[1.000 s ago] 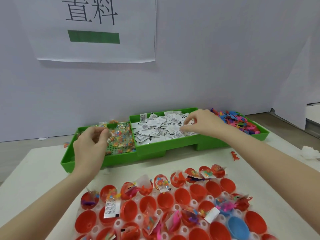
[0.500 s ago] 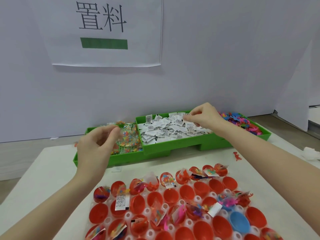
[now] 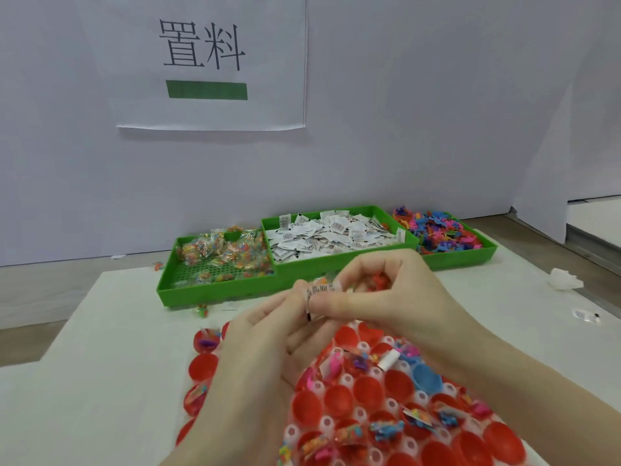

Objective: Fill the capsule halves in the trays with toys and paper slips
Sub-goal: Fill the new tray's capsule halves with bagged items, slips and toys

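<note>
Pinching a white barcoded paper slip [image 3: 316, 294] between them, the left hand [image 3: 265, 338] and right hand [image 3: 386, 297] are meeting above the tray of red capsule halves [image 3: 339, 401], fingers curled together; small red toys are nestling in the right palm. Beyond the fingertips, green bins [image 3: 215, 290] are sitting on the white table [image 3: 111, 348].

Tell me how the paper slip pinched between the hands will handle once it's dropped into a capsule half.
The paper slip looks thin, so probably light and floppy. It may spring up over the rim, as a slip in one red capsule half does.
</note>
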{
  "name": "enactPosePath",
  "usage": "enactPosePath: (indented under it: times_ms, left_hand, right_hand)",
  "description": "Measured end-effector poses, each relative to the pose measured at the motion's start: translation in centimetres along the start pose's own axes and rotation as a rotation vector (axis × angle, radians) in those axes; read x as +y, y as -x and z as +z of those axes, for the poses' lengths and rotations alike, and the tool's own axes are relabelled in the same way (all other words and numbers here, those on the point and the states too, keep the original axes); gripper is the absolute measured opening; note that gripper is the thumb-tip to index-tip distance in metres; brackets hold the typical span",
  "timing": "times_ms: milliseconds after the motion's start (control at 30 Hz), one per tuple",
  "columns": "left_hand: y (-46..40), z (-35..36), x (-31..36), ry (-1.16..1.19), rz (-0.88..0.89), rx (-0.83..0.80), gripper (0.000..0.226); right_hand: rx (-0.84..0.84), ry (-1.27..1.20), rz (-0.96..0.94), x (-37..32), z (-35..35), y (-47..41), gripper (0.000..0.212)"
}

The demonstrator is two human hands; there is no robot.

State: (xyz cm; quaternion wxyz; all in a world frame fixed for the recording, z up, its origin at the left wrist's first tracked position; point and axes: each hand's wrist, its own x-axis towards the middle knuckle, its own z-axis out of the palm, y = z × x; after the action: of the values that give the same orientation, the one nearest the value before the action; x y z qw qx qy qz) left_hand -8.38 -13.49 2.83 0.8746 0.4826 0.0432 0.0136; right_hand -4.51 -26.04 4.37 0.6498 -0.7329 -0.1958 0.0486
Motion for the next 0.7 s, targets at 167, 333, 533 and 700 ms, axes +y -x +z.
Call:
enactPosePath:
  times_ms: [167, 333, 533, 700]
  left_hand:
    - [3.5, 0.6, -0.5, -0.013, -0.019, 0.116, 0.014]
    - [5.9, -0.1, -0.9, -0.029, -0.059, 0.179, 0.010]
    - [8.6, 0.1, -1.4, -0.101, 0.003, 0.174, 0.009]
    - [11.2, 0.9, -1.3, -0.146, 0.088, 0.028, 0.022]
  right_hand:
    - [0.122, 0.087, -0.055, 0.1, 0.9, 3.6, 0.029]
    - [0.041, 0.040, 0.015, -0.7, 0.9, 7.3, 0.040]
    - [-0.013, -0.364, 0.000, -1.7, 0.7, 11.4, 0.034]
    - [0.041, -0.284, -0.124, -2.2, 2.3, 14.2, 0.012]
